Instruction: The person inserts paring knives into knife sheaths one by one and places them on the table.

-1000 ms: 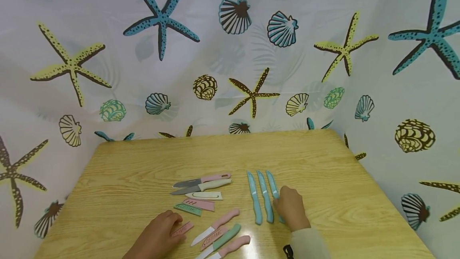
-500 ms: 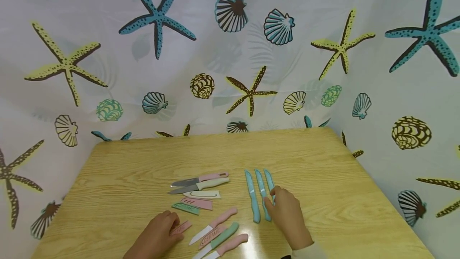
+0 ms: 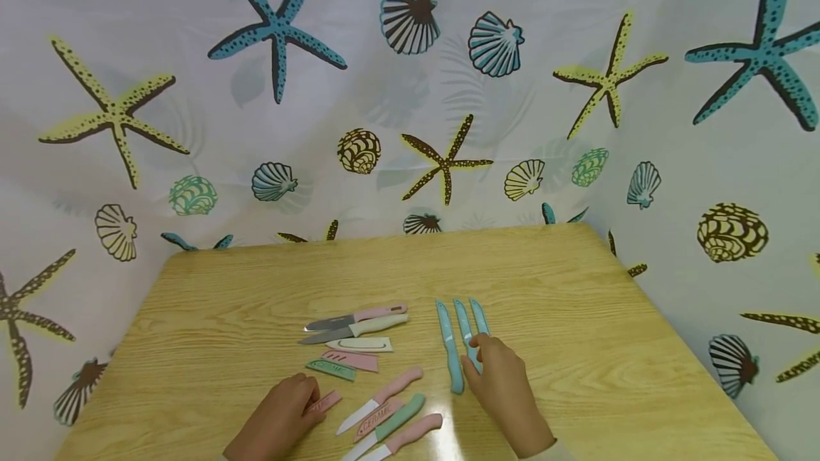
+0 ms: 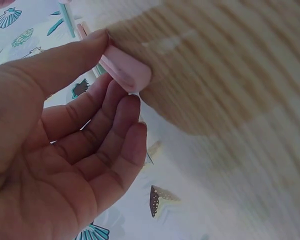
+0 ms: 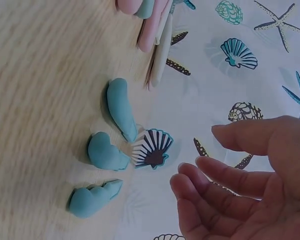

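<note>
A pink sheath [image 3: 325,403] lies at the front left, its near end pinched between the thumb and fingers of my left hand [image 3: 275,418]; the left wrist view shows that pink end [image 4: 130,70] at the fingertips. Three blue knives [image 3: 452,358] lie side by side, blades pointing away. Over the middle and right ones is my right hand [image 3: 502,383], hiding part of their handles. From the right wrist, the right hand [image 5: 240,185] has loosely bent, parted fingers with nothing between them, apart from the blue handles [image 5: 121,107].
Left of centre lie a pink-handled and a cream-handled knife [image 3: 378,325], with white [image 3: 368,344], pink [image 3: 359,361] and green sheaths [image 3: 333,369]. Nearer are pink and green knives [image 3: 406,411] around a pink sheath [image 3: 368,423]. Patterned cloth [image 3: 384,91] stands behind the wooden table [image 3: 256,290].
My right hand has come off the rightmost blue knife and shifted left, over the middle one. The left hand stays at the pink sheath. The head view has shifted slightly.
</note>
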A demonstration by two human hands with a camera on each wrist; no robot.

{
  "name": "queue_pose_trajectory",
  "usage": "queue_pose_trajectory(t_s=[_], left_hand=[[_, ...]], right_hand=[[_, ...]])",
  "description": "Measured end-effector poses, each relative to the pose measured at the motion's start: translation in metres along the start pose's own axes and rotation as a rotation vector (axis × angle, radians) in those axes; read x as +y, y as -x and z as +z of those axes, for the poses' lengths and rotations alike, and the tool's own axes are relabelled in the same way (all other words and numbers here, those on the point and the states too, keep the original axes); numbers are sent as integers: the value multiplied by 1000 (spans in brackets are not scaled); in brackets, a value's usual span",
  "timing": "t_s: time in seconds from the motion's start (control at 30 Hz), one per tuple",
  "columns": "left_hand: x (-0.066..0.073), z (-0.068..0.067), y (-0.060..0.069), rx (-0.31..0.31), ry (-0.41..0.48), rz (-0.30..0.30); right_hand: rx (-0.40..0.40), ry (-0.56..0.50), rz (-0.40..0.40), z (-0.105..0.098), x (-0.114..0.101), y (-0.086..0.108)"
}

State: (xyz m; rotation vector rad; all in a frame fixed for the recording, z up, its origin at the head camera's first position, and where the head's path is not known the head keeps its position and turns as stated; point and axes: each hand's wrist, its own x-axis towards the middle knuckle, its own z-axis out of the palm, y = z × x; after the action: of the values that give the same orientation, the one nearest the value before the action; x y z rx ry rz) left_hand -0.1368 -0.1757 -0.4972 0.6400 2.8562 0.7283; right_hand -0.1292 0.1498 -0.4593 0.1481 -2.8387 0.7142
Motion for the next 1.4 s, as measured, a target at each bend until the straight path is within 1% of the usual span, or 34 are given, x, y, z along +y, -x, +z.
queue_pose_trajectory(t_s=[0.13, 0.2, 0.37, 0.43, 0.53, 0.67, 0.8, 0.9, 1.0, 1.1, 1.2, 1.4], left_hand=[[3, 0, 1, 36, -27, -18], [5, 0, 1, 64, -33, -39], [11, -1, -2, 144, -40, -79], [13, -2, -4, 171, -39, -77], [15, -6, -5, 196, -47, -64], [17, -11, -4, 246, -82, -6], [18, -13, -1, 340, -113, 65], [21, -16, 3, 411, -109, 109], [25, -19, 6, 462, -99, 155], [29, -21, 8, 498, -80, 198], [32, -22, 9, 515, -64, 231], [34, -23, 9, 531, -55, 296]], right_hand=[[3, -12, -12, 2, -2, -1], [-3, -22, -24, 3, -3, -1], [2, 28, -141, 6, -5, -1], [-1, 45, -182, 7, -6, -1], [-16, 45, -209, 9, -8, -3], [-28, 37, -241, 11, -13, -7], [-76, 29, -267, 14, -19, -12], [-115, 44, -280, 18, -24, -15], [-140, 70, -282, 23, -29, -17], [-178, 93, -292, 28, -35, -19], [-207, 126, -323, 36, -40, -21], [-215, 192, -401, 50, -48, -21]])
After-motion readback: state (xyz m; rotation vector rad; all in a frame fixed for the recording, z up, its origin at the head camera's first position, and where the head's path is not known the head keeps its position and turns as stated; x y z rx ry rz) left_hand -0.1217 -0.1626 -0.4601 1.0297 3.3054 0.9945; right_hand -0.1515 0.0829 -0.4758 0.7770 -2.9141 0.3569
